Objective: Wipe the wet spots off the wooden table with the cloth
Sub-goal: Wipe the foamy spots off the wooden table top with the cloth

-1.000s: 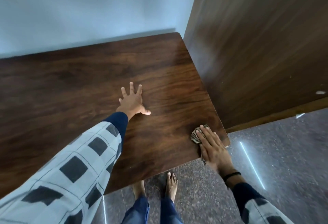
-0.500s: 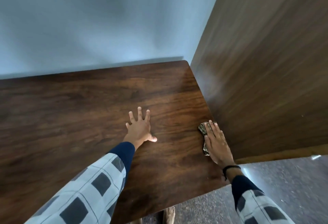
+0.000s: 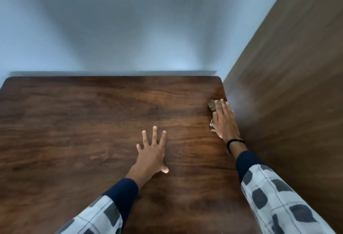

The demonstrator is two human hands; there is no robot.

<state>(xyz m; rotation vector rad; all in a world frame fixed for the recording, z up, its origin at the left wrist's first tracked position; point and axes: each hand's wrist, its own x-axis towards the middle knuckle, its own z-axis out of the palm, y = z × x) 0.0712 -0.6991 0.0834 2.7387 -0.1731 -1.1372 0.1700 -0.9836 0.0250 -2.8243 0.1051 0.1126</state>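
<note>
Right hand [image 3: 223, 120], fingers [image 3: 222, 106] straight, pressed the cloth [image 3: 212, 106] onto the wooden table [image 3: 74, 113] at its far right edge, beside the panel [image 3: 287, 85]. Left hand [image 3: 151, 150] lay splayed, empty. Risk: the bunched cloth might skip spots or slip off the edge.

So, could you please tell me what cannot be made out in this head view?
Cloth: mostly hidden under the right hand, head view.
Wet spots: not distinguishable on the wooden table; grain and blur mask them.
Table's near edge: cut off by the frame bottom.
</note>
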